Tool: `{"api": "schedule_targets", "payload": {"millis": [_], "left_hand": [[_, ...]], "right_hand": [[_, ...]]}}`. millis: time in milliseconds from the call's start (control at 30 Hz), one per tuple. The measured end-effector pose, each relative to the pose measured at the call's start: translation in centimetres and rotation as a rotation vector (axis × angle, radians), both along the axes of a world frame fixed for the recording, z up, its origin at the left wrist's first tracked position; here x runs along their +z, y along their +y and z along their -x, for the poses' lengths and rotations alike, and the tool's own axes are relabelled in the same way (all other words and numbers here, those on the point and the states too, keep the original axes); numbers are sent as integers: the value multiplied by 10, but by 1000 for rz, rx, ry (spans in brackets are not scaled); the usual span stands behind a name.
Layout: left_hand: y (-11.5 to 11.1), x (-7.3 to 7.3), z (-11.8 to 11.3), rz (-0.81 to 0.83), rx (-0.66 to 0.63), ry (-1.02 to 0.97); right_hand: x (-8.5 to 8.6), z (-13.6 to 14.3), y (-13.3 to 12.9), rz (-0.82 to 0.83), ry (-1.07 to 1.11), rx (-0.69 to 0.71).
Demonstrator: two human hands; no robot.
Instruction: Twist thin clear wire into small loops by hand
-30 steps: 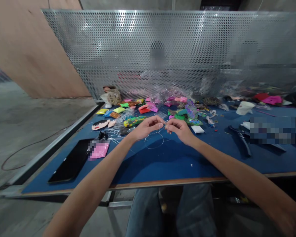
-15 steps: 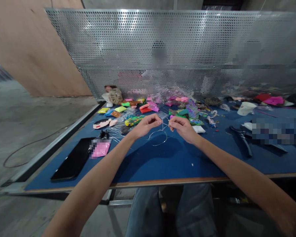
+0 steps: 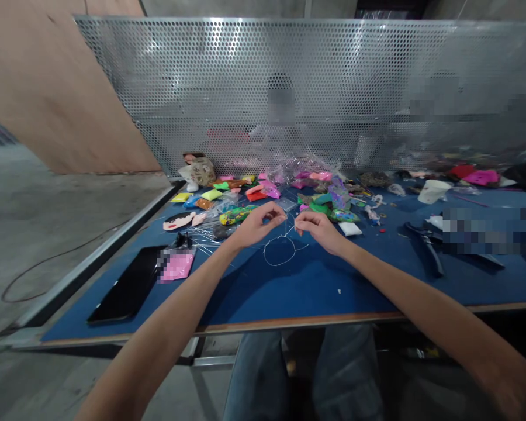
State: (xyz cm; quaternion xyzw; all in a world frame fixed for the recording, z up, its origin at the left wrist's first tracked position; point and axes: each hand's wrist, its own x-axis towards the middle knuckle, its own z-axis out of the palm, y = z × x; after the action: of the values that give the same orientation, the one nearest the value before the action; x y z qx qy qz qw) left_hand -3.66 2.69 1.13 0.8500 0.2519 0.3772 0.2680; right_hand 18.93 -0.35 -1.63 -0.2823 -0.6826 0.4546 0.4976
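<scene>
Wire loop (image 3: 279, 252) is pinched at its top ends between left hand (image 3: 258, 225) and right hand (image 3: 321, 230), held just above the blue bench (image 3: 315, 283), with clay packets (image 3: 245, 199) scattered behind and pliers (image 3: 427, 245) lying right.

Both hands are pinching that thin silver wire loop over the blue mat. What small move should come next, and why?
Probably a small twist of the crossed ends above the thin silver wire loop. The left hand and right hand each pinch an end where the wire crosses, and the loop hangs rounded over the blue table mat, seemingly not yet closed. Keep the pinch close so its shape holds.
</scene>
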Motion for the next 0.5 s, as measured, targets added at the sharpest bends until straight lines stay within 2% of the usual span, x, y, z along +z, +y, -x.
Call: {"api": "schedule_targets", "payload": {"millis": [100,167,300,500], "left_hand": [[-4,0,-3,48,-24,-22],[-7,3,-5,41,8,-34],[-14,11,-6,-75,113,-7],[-17,14,-6,-320,153,73]], "right_hand": [[2,1,-3,5,-9,12],[5,2,-6,7,-34,34],[9,4,-11,-22,-74,41],[13,3,-17,-136,-134,23]]}}
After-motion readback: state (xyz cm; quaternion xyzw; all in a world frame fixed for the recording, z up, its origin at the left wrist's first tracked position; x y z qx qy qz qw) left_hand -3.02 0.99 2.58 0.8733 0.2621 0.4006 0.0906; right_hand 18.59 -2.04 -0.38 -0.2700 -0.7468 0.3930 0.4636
